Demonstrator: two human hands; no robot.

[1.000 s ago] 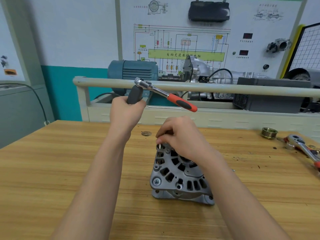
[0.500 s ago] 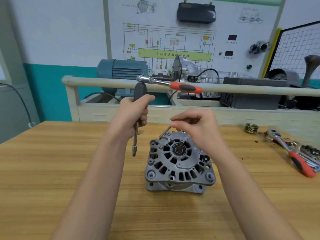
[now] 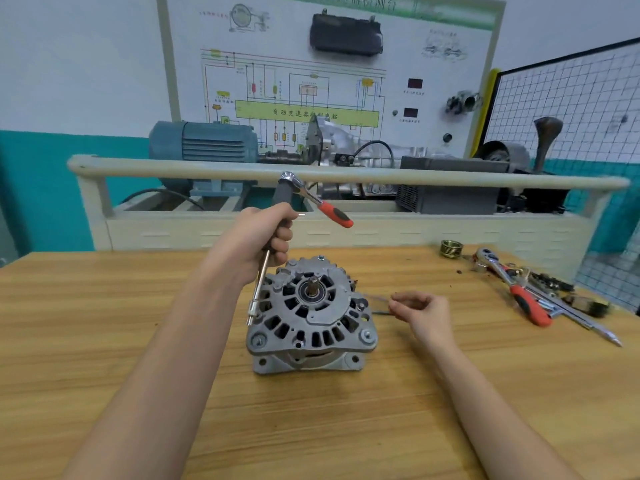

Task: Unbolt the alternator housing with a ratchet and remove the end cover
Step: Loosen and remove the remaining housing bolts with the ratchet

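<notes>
Our left hand (image 3: 263,242) is curled tight around the grey grip of the ratchet (image 3: 294,199), just above centre frame. The ratchet's red-and-black handle sticks out to the right, and its long extension bar (image 3: 258,289) hangs down so that the socket end sits beside the upper-left edge of the alternator (image 3: 310,317). Whether the socket touches a bolt there, we cannot tell.

Our right hand (image 3: 420,311) lies right of centre on the wooden workbench (image 3: 104,341), fingers curled, apparently pinching a thin long bolt (image 3: 375,299) that points toward the alternator; the view is too blurred to be sure of the grip.

The alternator stands in the middle of the frame with its slotted end cover (image 3: 311,306) facing up and the shaft at its centre.

Toward the right edge of the bench lie a second ratchet (image 3: 512,285) with a red handle, some loose metal tools beside it, and a grooved pulley (image 3: 451,248) further back. Across the upper frame stands a training rig with a blue electric motor (image 3: 204,145) and a wiring-diagram board (image 3: 311,81).
</notes>
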